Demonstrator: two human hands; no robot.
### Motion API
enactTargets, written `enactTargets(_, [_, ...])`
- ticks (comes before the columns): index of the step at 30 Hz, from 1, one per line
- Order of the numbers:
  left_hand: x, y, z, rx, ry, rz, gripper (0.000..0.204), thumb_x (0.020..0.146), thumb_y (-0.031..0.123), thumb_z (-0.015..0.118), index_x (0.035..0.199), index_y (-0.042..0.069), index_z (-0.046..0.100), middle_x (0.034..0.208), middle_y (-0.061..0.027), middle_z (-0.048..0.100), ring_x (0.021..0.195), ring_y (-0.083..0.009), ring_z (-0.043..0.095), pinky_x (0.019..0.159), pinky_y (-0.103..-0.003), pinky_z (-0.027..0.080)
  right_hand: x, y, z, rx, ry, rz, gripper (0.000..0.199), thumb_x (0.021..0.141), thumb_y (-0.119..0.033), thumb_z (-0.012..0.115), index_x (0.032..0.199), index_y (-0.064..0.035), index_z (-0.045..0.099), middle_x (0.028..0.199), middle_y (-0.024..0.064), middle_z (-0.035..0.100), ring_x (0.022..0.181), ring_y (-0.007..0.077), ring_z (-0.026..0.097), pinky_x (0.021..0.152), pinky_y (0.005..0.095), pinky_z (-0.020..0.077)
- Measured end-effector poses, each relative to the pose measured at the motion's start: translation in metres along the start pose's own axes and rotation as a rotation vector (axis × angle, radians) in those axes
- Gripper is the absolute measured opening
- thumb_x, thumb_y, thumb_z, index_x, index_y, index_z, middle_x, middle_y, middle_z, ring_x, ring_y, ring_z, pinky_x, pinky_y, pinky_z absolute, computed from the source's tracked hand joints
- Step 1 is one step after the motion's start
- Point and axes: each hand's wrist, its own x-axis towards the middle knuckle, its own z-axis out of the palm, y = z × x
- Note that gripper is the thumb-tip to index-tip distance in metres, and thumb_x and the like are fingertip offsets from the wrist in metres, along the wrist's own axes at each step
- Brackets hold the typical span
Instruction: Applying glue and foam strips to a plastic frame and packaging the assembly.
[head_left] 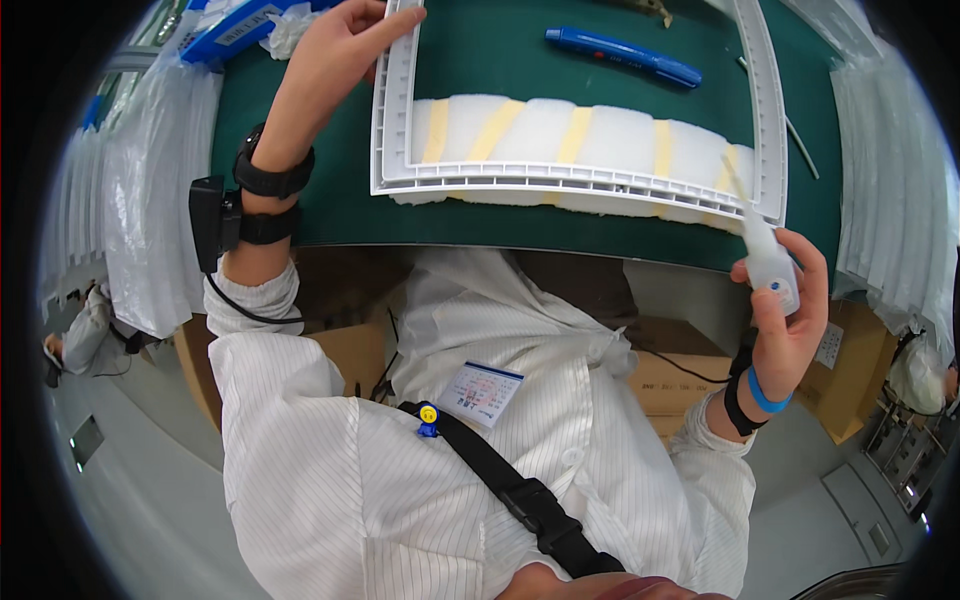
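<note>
A white rectangular plastic frame (pixel 580 182) with a ribbed edge lies on the green work surface (pixel 345 222). Its near side rests on a long white padded strip (pixel 545 130) banded with pale yellow tape. My left hand (pixel 345 50) grips the frame's left side near the top of the picture, thumb on the rail. In my right hand (pixel 795 335) is a small white squeeze bottle (pixel 768 262), its thin nozzle pointing up over the frame's near right corner. Whether the nozzle tip touches the frame, I cannot tell. A blue marker pen (pixel 625 57) lies inside the frame.
A blue bin (pixel 228 32) and crumpled white tissue (pixel 291 32) stand at the far left. Clear plastic-wrapped stacks flank the table left (pixel 160 200) and right (pixel 890 170). A thin white rod (pixel 802 148) lies right of the frame. Cardboard boxes (pixel 680 355) sit below the table.
</note>
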Motion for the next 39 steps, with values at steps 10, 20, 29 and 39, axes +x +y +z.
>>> enactTargets(10, [-0.006,0.052,-0.016,0.262,-0.146,-0.108,0.045,0.086,0.037,0.071,0.102,-0.005,0.067,0.080,-0.0090,0.070,0.067,-0.0159,0.070,0.060,-0.026,0.057,0.047,0.079,-0.101,0.176,0.324,-0.033,0.041,0.091,-0.006,0.062,0.130,0.0037,0.050,0.117,0.0144,0.066,0.105,0.0174,0.061,0.096,0.0304,0.0440])
enactTargets(20, [0.004,0.054,-0.014,0.280,-0.150,-0.112,0.036,0.090,0.023,0.065,0.112,-0.005,0.065,0.080,-0.0032,0.068,0.065,-0.0084,0.062,0.059,-0.023,0.052,0.094,0.132,-0.133,-0.015,0.405,-0.052,0.039,0.094,-0.010,0.063,0.125,0.0043,0.046,0.127,0.0164,0.063,0.111,0.0167,0.059,0.101,0.0292,0.0432])
enactTargets(29, [0.022,0.046,-0.036,0.414,-0.104,0.003,0.036,0.089,0.022,0.065,0.112,-0.006,0.065,0.081,-0.0070,0.066,0.066,-0.0102,0.062,0.056,-0.024,0.049,0.094,0.153,-0.131,-0.100,0.459,-0.059,0.036,0.096,-0.011,0.062,0.125,0.0030,0.047,0.129,0.0149,0.062,0.115,0.0184,0.057,0.102,0.0316,0.0436])
enactTargets(39, [0.020,0.088,-0.032,0.548,-0.172,0.237,0.038,0.080,0.024,0.063,0.104,-0.005,0.068,0.083,-0.0223,0.070,0.074,-0.0312,0.068,0.070,-0.039,0.052,0.092,0.178,-0.142,-0.141,0.482,-0.122,0.042,0.094,-0.010,0.064,0.129,0.0039,0.044,0.133,0.0169,0.059,0.118,0.0207,0.056,0.103,0.0318,0.0427])
